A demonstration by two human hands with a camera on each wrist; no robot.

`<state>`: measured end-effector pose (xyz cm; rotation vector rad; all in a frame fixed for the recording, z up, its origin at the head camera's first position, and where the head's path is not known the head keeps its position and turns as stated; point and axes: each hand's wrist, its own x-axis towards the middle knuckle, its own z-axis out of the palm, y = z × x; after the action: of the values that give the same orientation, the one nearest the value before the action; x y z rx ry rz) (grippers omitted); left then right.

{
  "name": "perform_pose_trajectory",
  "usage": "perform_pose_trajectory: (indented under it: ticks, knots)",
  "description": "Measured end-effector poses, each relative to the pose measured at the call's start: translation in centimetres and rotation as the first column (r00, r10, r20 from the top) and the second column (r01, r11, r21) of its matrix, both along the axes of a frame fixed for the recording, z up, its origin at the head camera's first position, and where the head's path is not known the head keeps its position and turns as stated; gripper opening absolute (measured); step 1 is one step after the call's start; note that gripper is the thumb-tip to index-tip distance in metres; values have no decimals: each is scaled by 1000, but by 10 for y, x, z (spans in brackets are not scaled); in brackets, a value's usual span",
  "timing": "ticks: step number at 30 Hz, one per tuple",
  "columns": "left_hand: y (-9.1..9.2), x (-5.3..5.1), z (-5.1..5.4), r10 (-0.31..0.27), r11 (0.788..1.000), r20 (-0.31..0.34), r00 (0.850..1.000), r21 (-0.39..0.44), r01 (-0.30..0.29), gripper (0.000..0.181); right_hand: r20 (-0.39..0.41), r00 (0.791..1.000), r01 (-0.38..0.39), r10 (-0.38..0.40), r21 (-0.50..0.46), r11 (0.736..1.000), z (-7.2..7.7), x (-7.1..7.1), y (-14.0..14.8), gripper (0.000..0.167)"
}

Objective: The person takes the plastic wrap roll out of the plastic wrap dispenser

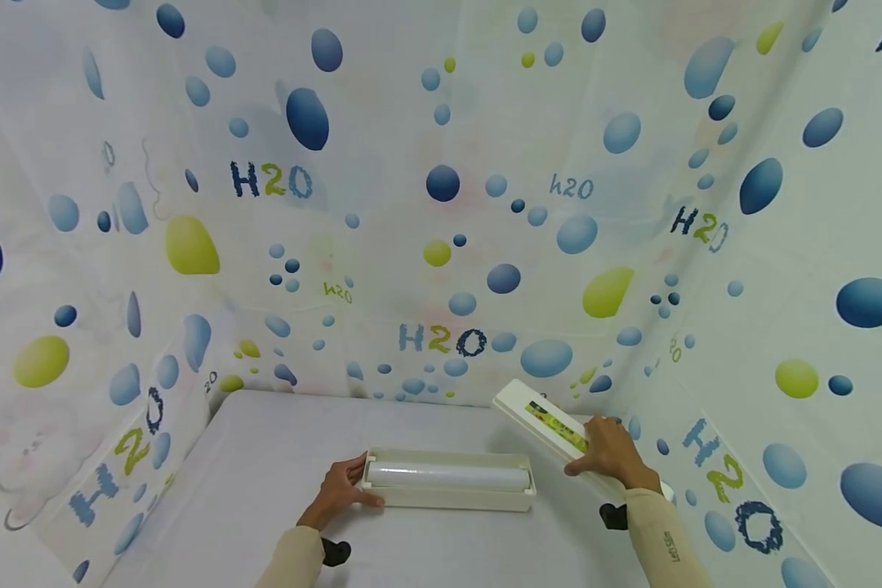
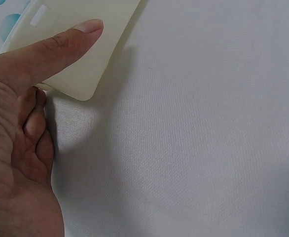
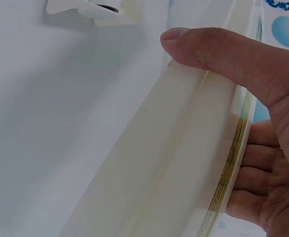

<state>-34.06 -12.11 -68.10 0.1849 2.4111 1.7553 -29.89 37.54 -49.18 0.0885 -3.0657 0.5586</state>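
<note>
Three walls of printed sheeting (image 1: 382, 261), scattered with blue and green drops and the letters H2O, enclose a white-covered table (image 1: 279, 441) where a person works with two bare hands. A long cream box (image 1: 456, 498) lies about midway between the table's left and right edges, apart from the far edge and roughly parallel to it. Its matching lid (image 1: 513, 400) hangs tilted above the table's right side, clear of the box, one end angled toward the far edge. Inside the uncovered box, a pale, glossy roll (image 1: 448, 475) lies lengthwise. The right hand (image 1: 612, 451) has its grip clamped on the lid, thumb on one side, fingers on the other; the left hand (image 1: 340, 487) has its grip clamped on the box's left end, thumb against the near wall. Smallest of all, a green-and-yellow label (image 1: 557, 425) runs along the lid's outer face.

By the look of it, the work stands partway: box and lid are separate and the roll appears seated, with no loose sheet visible from it. Left to settle, it seems, is the lid, neither set on the table nor fitted to the box; whether it is coming off or going on cannot be told.
</note>
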Motion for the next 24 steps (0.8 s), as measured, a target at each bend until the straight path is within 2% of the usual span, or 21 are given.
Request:
perform_pose_trajectory:
  ticks: [3, 10, 14, 19, 24]
  knots:
    - [-1, 0, 0, -5, 1000, -7, 1000, 0, 5, 120, 5, 1000, 8, -8, -11, 1000, -1, 0, 0, 63]
    - [0, 6, 7, -31, 999, -54, 998, -38, 29, 114, 6, 1000, 13, -13, -19, 1000, -5, -1, 3, 63]
    - [-1, 5, 8, -38, 999, -43, 998, -38, 36, 114, 3, 1000, 15, -15, -25, 1000, -5, -2, 4, 64]
    - [-2, -1, 1, -14, 1000, 23, 1000, -19, 14, 117, -3, 1000, 16, -16, -24, 1000, -6, -1, 5, 62]
    - [-2, -3, -3, 12, 1000, 30, 999, -9, -12, 120, 3, 1000, 23, -23, -25, 999, -7, 1, 7, 63]
